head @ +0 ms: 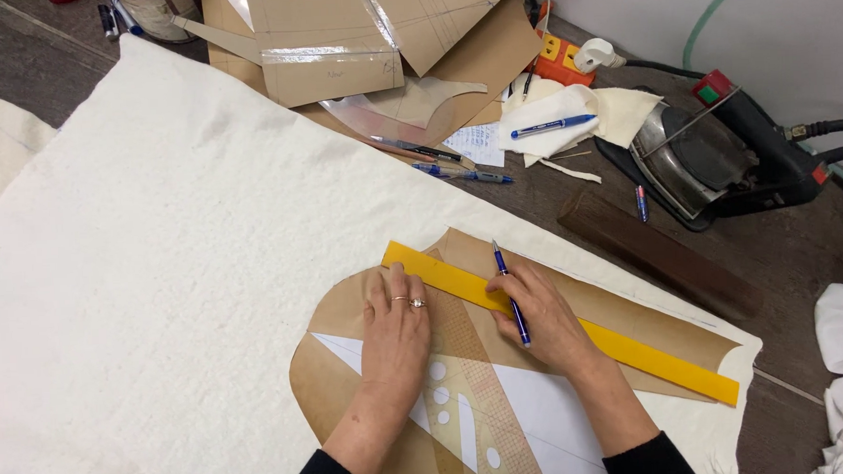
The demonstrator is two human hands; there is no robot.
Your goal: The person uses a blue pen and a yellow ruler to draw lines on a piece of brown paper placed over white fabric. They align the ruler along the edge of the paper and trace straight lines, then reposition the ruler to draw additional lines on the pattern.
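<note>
Nearest me, my left hand (394, 328) lies flat, fingers spread, pressing the brown paper pattern (351, 363) onto the cream fleece fabric (176, 257); I would keep that weight steady so nothing creeps. My right hand (539, 317) is closed around the blue pen (511, 295), its tip just past the yellow ruler (558, 321), which lies slantwise across the pattern. For a clean line, I judge the ruler needs pinning near the pen, and the pen held upright against its edge. Farther off on the counter (801, 249) lie spare pens (551, 124), cardboard patterns (356, 41) and a dark iron (712, 158).
</note>
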